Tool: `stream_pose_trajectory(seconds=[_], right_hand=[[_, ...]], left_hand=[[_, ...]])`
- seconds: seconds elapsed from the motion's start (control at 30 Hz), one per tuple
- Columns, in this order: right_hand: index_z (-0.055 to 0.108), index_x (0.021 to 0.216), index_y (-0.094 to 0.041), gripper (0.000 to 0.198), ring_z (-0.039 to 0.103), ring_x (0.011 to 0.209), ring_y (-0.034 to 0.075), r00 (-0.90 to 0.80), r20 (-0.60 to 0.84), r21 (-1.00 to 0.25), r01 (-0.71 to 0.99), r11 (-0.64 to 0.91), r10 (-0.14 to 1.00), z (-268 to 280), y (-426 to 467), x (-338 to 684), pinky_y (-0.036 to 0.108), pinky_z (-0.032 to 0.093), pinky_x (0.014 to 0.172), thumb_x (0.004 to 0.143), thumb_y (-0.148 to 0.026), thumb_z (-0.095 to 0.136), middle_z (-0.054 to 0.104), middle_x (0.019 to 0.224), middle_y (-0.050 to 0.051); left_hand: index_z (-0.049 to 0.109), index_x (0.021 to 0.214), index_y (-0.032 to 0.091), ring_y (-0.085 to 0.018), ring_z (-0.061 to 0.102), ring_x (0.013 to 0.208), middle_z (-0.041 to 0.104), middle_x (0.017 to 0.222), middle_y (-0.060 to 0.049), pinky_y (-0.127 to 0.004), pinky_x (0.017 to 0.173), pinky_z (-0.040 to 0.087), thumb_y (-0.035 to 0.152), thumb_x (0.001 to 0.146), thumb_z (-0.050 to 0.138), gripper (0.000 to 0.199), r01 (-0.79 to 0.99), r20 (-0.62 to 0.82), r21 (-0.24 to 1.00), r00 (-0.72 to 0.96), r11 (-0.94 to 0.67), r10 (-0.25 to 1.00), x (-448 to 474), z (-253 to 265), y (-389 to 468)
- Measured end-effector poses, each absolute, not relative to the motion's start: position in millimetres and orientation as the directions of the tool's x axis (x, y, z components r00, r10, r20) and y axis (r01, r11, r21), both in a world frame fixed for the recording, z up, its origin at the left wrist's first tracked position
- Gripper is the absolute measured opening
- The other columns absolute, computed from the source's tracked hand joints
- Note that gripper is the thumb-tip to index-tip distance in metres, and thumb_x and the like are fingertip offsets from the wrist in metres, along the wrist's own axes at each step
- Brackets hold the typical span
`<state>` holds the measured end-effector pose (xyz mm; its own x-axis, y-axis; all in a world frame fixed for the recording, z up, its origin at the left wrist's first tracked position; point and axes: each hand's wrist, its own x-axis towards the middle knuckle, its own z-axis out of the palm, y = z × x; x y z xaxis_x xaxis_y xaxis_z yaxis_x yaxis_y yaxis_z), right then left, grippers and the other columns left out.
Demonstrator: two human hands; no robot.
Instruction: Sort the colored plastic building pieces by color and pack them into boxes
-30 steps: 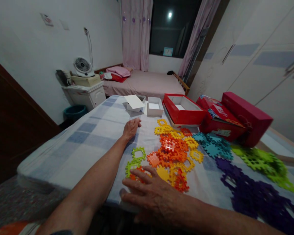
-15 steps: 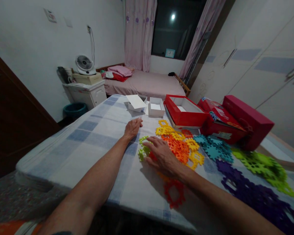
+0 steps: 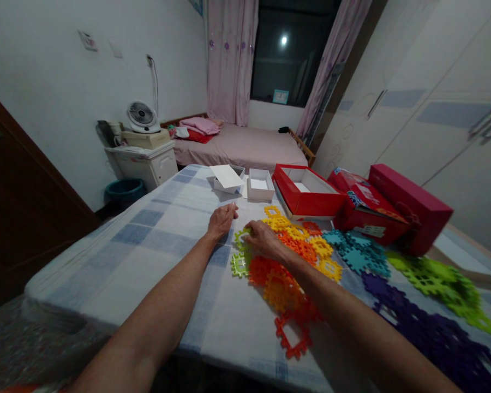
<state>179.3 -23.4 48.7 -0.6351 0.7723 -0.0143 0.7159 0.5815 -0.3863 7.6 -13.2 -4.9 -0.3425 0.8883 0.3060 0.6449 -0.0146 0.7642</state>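
Note:
My left hand (image 3: 222,220) rests on its side on the checked tablecloth, fingers curled; whatever may be inside them is hidden. To its right, my right hand (image 3: 265,240) bends its fingers down and closes on the edge of a light green notched plastic building piece (image 3: 241,238). Another light green piece (image 3: 240,264) lies just below that one. Under and around my right wrist spread orange pieces (image 3: 279,286), with yellow pieces (image 3: 329,267) along the far and right side. A red piece (image 3: 293,337) lies nearest the table's front edge.
Teal pieces (image 3: 358,251), dark purple pieces (image 3: 425,322) and more green pieces (image 3: 442,281) lie to the right. Behind them stand a red open box (image 3: 311,203), red packages (image 3: 368,213) and a crimson box (image 3: 411,204). Two small white boxes (image 3: 260,192) sit at the far side.
My right hand has gone from spread above the pieces to bent fingers at the upper green piece, slightly farther forward. My left hand stays in place. The view has tilted slightly up.

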Motion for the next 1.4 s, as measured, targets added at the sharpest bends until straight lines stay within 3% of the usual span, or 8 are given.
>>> stream_pose_trajectory(seconds=[0.2,0.53,0.7,0.9,1.03,1.2,1.3,1.4], right_hand=[[0.063,0.104,-0.014,0.022,0.057,0.082,0.014,-0.815,-0.084,-0.476,0.538,0.696,0.573,74.9,-45.5,198.1,0.023,0.039,0.070,0.086,-0.021,0.052,0.065,0.093,0.006],[0.061,0.112,-0.019,0.042,0.051,0.108,0.028,-0.806,-0.130,-0.155,0.592,0.791,0.578,67.6,-64.9,189.7,0.041,0.038,0.087,0.077,-0.041,0.067,0.058,0.115,0.013],[0.057,0.102,-0.016,0.042,0.052,0.100,0.025,-0.811,-0.145,-0.226,0.585,0.779,0.566,73.5,-66.0,190.2,0.039,0.039,0.086,0.071,-0.039,0.073,0.060,0.105,0.011],[0.047,0.092,-0.020,0.010,0.052,0.074,0.016,-0.812,0.050,-0.395,0.519,0.758,0.582,71.6,-67.7,194.5,0.027,0.037,0.067,0.082,-0.021,0.050,0.059,0.085,0.002],[0.041,0.088,-0.021,0.010,0.050,0.068,0.013,-0.619,0.226,-0.572,0.541,0.616,0.753,89.8,-55.9,225.2,0.023,0.034,0.058,0.085,-0.029,0.047,0.054,0.078,-0.002],[0.044,0.085,-0.021,0.013,0.052,0.062,0.012,-0.255,0.204,-0.645,0.691,0.325,0.945,113.1,-31.8,336.7,0.023,0.037,0.057,0.087,-0.034,0.044,0.057,0.075,-0.002],[0.050,0.093,-0.019,0.021,0.057,0.063,0.014,0.125,0.189,-0.553,0.833,0.000,0.974,109.2,-16.8,439.0,0.025,0.041,0.059,0.086,-0.038,0.045,0.062,0.078,0.002],[0.054,0.105,-0.014,0.032,0.063,0.084,0.024,0.506,0.252,-0.343,0.844,-0.413,0.825,98.9,-11.9,537.8,0.032,0.044,0.069,0.086,-0.037,0.045,0.066,0.094,0.015]], left_hand=[[0.069,0.087,0.019,-0.019,0.064,0.080,0.071,0.077,-0.005,-0.029,0.077,0.046,0.050,0.092,0.023,0.056,0.651,0.317,0.759,-0.335,-0.025,0.887,8.2,-4.9,-13.0],[0.069,0.091,0.017,-0.020,0.065,0.080,0.071,0.079,-0.006,-0.030,0.077,0.046,0.052,0.090,0.023,0.057,0.643,0.294,0.766,-0.345,-0.004,0.891,9.4,-0.8,-16.4],[0.068,0.091,0.018,-0.021,0.064,0.082,0.071,0.080,-0.006,-0.031,0.079,0.046,0.053,0.089,0.024,0.056,0.642,0.290,0.767,-0.328,-0.013,0.899,7.0,-2.2,-15.3],[0.066,0.090,0.018,-0.022,0.065,0.083,0.071,0.080,-0.006,-0.032,0.080,0.047,0.055,0.088,0.023,0.057,0.650,0.289,0.759,-0.299,-0.027,0.909,5.5,-2.1,-15.1],[0.066,0.091,0.017,-0.023,0.066,0.083,0.071,0.080,-0.007,-0.033,0.081,0.049,0.057,0.086,0.027,0.056,0.638,0.290,0.769,-0.284,-0.045,0.914,2.1,-4.3,-13.5],[0.065,0.093,0.019,-0.024,0.066,0.088,0.072,0.084,-0.005,-0.035,0.085,0.048,0.055,0.084,0.030,0.051,0.649,0.258,0.761,-0.285,-0.012,0.923,-4.5,-8.4,-8.7],[0.065,0.092,0.020,-0.025,0.066,0.092,0.072,0.088,-0.006,-0.037,0.088,0.047,0.056,0.083,0.030,0.050,0.654,0.245,0.756,-0.273,-0.007,0.930,-6.6,-8.7,-9.1],[0.065,0.091,0.021,-0.026,0.065,0.094,0.072,0.089,-0.007,-0.039,0.090,0.047,0.057,0.082,0.030,0.051,0.655,0.234,0.756,-0.286,0.011,0.929,-5.9,-7.0,-10.5]])
